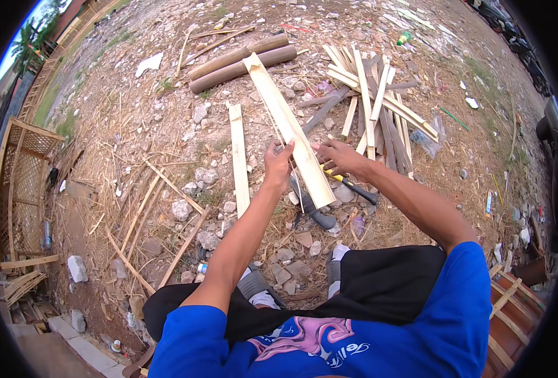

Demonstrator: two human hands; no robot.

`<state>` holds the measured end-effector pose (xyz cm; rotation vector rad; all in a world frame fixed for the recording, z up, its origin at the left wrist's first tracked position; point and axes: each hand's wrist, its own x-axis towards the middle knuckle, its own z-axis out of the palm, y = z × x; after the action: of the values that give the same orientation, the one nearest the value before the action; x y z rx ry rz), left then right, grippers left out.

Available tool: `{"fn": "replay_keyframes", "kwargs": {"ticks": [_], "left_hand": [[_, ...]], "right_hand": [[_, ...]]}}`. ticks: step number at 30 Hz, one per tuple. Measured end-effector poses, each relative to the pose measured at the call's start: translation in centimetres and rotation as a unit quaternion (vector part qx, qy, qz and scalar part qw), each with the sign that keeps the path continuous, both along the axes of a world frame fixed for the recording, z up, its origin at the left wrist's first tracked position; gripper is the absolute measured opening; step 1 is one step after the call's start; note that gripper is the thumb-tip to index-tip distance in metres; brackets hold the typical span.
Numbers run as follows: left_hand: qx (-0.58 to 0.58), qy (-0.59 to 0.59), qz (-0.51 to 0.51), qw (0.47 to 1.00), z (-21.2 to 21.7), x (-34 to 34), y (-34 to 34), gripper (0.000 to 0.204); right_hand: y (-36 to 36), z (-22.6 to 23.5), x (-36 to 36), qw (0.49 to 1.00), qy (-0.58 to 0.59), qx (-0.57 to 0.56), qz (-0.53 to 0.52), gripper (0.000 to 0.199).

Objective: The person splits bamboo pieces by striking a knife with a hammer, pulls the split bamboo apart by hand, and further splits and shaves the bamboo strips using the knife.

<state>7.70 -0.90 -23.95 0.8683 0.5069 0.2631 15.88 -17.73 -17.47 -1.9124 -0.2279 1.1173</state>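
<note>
A long split bamboo piece (291,129), its pale hollow side up, slants away from me above my knees. My left hand (279,165) is closed on its left edge, thumb on top. On the other side, my right hand (343,157) has its fingers loosely apart, fingertips at the right edge; it does not grip the piece. Under the right hand lies a tool with a yellow and black handle (357,190), its head hidden. A black curved handle (318,214) shows by the near end of the bamboo. Another pale split bamboo piece (238,157) lies to the left.
Two brown bamboo poles (244,66) lie ahead, beside a heap of bamboo strips (379,101) at the right. Thin strips (159,214) and stones (181,210) cover the ground left. A woven lattice frame (27,189) stands far left; parked motorcycles (518,47) are far right.
</note>
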Motion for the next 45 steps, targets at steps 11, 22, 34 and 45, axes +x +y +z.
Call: {"fn": "replay_keyframes", "kwargs": {"ticks": [11,22,34,45], "left_hand": [[0.24,0.065,-0.161,0.955,4.5,2.1,1.5,0.035],[0.145,0.008,-0.269,0.952,11.8,0.1,5.4,0.03],[0.236,-0.1,-0.187,0.948,11.2,1.3,6.1,0.033],[0.359,-0.379,-0.014,0.853,17.4,-8.4,4.8,0.047]], "right_hand": [[-1.3,-0.5,-1.6,0.963,0.123,0.209,-0.122,0.042],[-0.8,3.8,-3.2,0.949,0.157,0.262,-0.08,0.043],[5.5,2.7,-4.0,0.861,0.229,0.387,-0.24,0.025],[13.3,3.7,-10.1,0.75,0.349,0.496,-0.264,0.028]]}}
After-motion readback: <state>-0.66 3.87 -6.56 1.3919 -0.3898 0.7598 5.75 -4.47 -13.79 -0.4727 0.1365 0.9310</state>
